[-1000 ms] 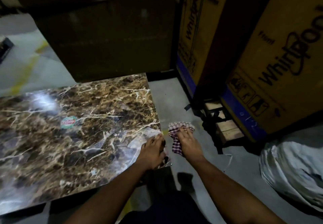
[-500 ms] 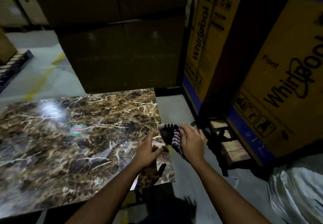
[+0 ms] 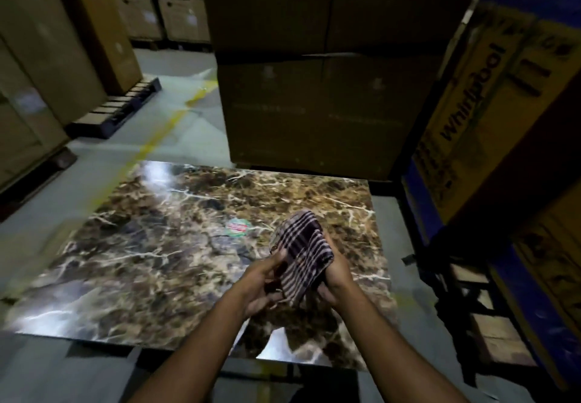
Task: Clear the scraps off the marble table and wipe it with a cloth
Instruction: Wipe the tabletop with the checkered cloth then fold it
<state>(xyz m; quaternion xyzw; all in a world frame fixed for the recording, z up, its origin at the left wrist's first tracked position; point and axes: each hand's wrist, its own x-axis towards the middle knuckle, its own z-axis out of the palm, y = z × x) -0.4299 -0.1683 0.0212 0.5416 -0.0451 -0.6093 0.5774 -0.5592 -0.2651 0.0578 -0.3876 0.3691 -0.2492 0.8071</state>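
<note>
While I hold the checked cloth (image 3: pixel 303 253) above the marble bench (image 3: pixel 157 245), my left hand (image 3: pixel 262 280) and right hand (image 3: pixel 334 272) both grip it, near the round sticker (image 3: pixel 237 226).

Boxes (image 3: pixel 323 66): two big plain brown cartons are sitting stacked just behind the far edge of the marble.
Whirlpool box (image 3: pixel 490 88): a yellow carton with a blue band is standing at right, its lettering running sideways.
Left cartons (image 3: pixel 47 56): tall brown ones are resting on a dark pallet (image 3: pixel 125 104).
Floor (image 3: pixel 176 72): grey concrete is showing a yellow line (image 3: pixel 163 132) running diagonally.
Crate (image 3: pixel 490 324): wooden slats are lying low at right.
</note>
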